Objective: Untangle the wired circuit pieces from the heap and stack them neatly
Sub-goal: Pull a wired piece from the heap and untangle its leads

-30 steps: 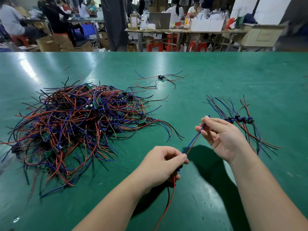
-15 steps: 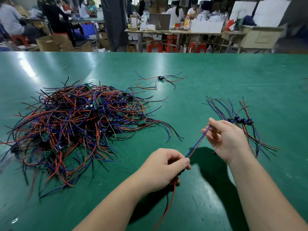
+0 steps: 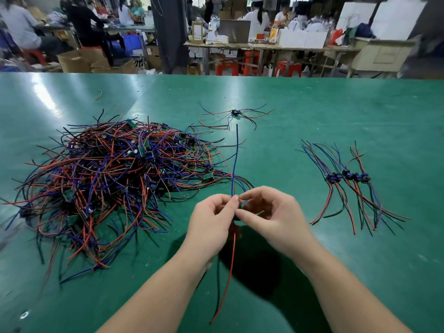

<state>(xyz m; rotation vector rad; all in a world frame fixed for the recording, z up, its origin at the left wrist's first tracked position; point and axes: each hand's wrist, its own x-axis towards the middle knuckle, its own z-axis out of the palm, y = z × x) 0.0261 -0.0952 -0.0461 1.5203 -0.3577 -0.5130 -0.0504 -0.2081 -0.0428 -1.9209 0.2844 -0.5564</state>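
Note:
A big tangled heap [image 3: 115, 179] of red, blue and black wired circuit pieces lies on the left of the green table [image 3: 312, 111]. A neat row of sorted pieces [image 3: 346, 179] lies on the right. My left hand [image 3: 211, 222] and my right hand [image 3: 271, 217] meet at the centre front and both pinch one wired circuit piece [image 3: 235, 164]. Its blue wire stands up from my fingers; its red and black wires hang down between my forearms. The small board is mostly hidden between my fingers.
One loose wired piece [image 3: 235, 113] lies apart beyond the heap, near the table's middle. A short scrap of wire [image 3: 99, 94] lies far left. Behind the table's far edge are people, work tables, red stools and cardboard boxes.
My right hand has come in from the right to meet my left hand. The blue wire, earlier stretched slanting between the hands, now stands upright above them.

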